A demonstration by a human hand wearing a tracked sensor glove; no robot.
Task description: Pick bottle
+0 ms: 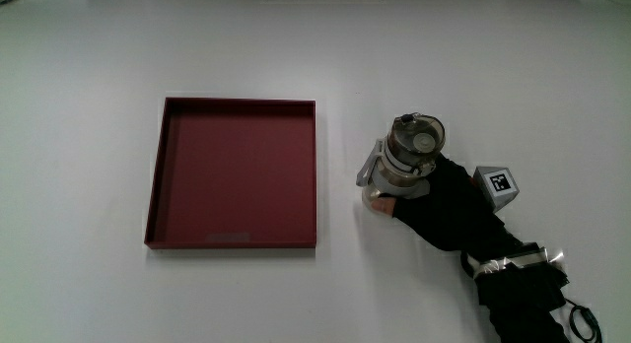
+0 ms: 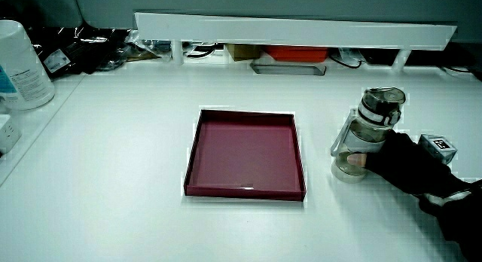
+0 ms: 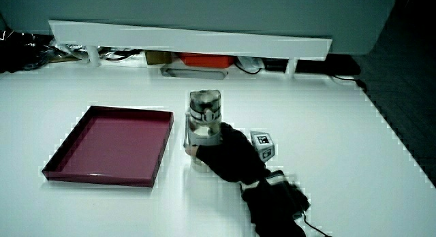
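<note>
A clear bottle [image 1: 406,156] with a grey lid and a side handle stands upright on the white table beside the red tray [image 1: 158,175]. The gloved hand [image 1: 434,200] is wrapped around the bottle's lower body, with the thumb tip showing at its base. The patterned cube [image 1: 498,182] sits on the back of the hand. In both side views the bottle [image 2: 369,130] [image 3: 203,121] stands on the table with the hand [image 2: 395,162] [image 3: 228,152] closed on it from the person's side.
The shallow red tray [image 2: 245,193] [image 3: 102,177] holds nothing. A low white partition [image 2: 294,27] [image 3: 191,36] runs along the table's edge farthest from the person. A white container [image 2: 22,66] stands at the table's corner.
</note>
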